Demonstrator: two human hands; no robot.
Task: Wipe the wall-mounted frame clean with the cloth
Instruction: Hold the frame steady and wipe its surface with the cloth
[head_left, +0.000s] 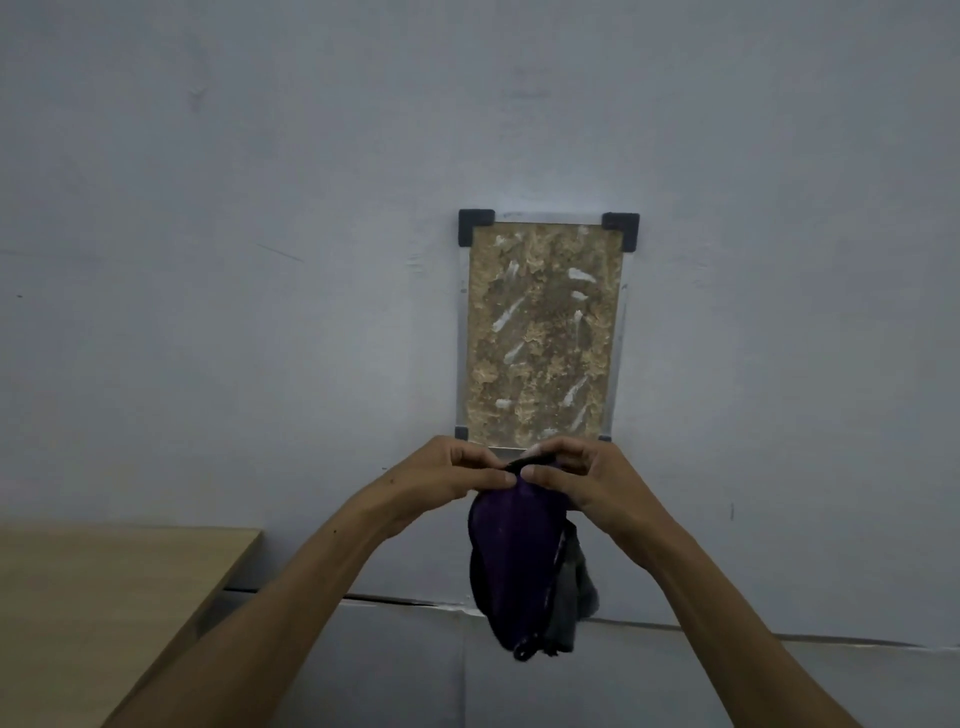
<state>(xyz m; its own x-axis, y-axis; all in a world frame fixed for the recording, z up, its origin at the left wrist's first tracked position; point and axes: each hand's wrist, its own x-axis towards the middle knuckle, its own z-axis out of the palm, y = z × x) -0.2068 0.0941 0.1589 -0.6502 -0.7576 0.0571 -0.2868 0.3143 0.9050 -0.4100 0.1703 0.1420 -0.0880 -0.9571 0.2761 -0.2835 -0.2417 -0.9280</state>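
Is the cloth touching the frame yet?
No, both hands, left and right, pinch the cloth just below the frame, and it hangs down.

The wall (260, 208) carries the frame (543, 332), mounted just above the fingers (511, 467); a bare counter (93, 613) sits lower left.

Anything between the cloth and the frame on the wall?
Nothing visible. Both hands, left and right, pinch the cloth at its top, just below the frame. Only bare wall surrounds the frame.
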